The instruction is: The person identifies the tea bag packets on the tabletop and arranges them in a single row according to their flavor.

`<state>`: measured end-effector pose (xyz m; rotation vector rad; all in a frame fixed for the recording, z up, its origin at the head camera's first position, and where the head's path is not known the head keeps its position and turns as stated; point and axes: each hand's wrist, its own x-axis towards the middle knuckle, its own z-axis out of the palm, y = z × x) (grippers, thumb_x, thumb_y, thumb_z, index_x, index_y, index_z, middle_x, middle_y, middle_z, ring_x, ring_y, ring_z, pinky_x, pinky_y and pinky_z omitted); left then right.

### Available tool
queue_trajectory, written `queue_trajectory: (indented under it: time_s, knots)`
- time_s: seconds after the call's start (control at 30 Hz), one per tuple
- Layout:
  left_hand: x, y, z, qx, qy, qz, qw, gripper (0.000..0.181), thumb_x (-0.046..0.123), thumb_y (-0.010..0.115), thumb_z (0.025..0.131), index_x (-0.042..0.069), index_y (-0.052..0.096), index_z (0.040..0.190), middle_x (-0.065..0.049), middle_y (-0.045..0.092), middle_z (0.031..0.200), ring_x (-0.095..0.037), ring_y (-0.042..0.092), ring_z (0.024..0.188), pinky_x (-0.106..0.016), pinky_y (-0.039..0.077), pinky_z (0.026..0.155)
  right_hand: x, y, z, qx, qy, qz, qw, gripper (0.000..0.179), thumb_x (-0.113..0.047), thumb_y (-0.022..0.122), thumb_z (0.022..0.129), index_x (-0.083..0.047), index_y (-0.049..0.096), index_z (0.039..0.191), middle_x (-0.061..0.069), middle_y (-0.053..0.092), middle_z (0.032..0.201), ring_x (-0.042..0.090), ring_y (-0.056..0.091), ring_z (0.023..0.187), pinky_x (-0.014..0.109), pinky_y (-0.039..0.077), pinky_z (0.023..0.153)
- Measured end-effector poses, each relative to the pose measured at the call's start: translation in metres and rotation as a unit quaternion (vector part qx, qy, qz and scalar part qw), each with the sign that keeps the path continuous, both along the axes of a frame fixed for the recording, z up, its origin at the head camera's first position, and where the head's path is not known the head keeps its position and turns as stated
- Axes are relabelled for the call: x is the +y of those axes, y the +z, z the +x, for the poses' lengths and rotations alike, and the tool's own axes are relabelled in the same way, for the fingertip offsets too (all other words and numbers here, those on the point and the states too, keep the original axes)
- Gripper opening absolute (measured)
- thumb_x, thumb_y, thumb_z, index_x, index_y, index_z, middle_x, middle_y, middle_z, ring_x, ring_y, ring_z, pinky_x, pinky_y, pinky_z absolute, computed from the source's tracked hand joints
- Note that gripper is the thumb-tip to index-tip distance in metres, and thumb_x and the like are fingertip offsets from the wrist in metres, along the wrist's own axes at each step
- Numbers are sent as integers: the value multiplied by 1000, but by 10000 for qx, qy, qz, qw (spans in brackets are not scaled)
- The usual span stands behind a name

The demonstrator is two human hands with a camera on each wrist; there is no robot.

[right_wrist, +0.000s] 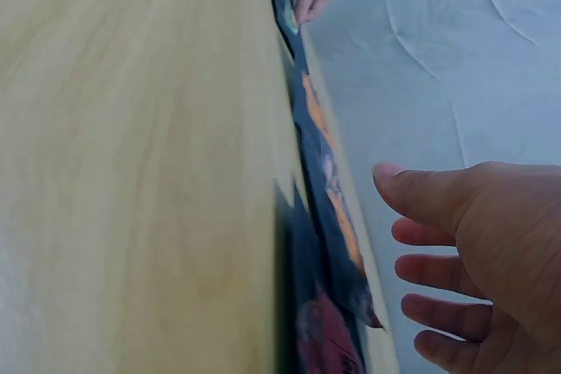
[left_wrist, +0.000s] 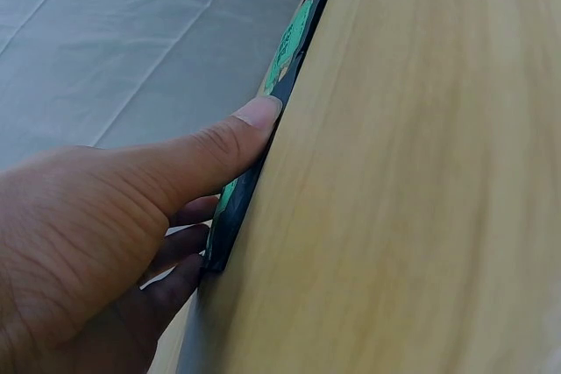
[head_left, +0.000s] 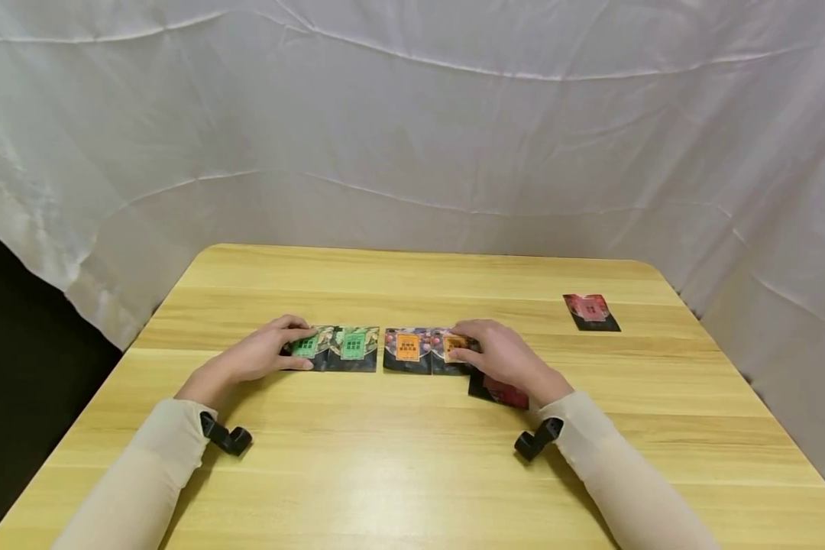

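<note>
Two green-labelled black sachets point(head_left: 352, 347) lie side by side on the table. My left hand point(head_left: 271, 353) rests at the left one; in the left wrist view its thumb point(left_wrist: 261, 113) touches the sachet's near edge while the other fingers sit by its end. To the right lie two orange-labelled sachets point(head_left: 408, 349), end to end. Over the right-hand one hovers my right hand point(head_left: 500, 353), fingers apart and holding nothing; the right wrist view shows a gap beneath them. A red-labelled sachet point(head_left: 505, 392) lies partly hidden under that hand.
Another red-labelled sachet point(head_left: 591, 312) lies alone toward the table's back right. The wooden table point(head_left: 385, 473) ends at the back against a pale hanging cloth point(head_left: 412, 153). Small black cameras are strapped to both wrists.
</note>
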<state>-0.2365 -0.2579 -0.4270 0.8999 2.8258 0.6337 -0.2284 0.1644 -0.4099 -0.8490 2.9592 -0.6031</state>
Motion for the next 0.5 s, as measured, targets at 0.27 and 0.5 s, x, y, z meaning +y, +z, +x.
queue_trajectory:
  time_s: [0.27,0.5]
  knots:
    - [1,1,-1,21,3,-20,10000,68,36,72,90,1,49,143,-19,46,137,-37,45,126,-54,39,104,16,7,8,-104,-142,-150,9997,48,-38,65,95,-10,61,134,10,58,135,31,52,125,52,41,103]
    - [0,1,-1,15,17,-15,10000,68,37,71,90,1,49,143,-19,45,137,-38,44,126,-54,38,104,35,9,21,-142,-75,-67,9998,50,-37,69,92,-11,61,134,11,60,132,33,53,123,54,41,102]
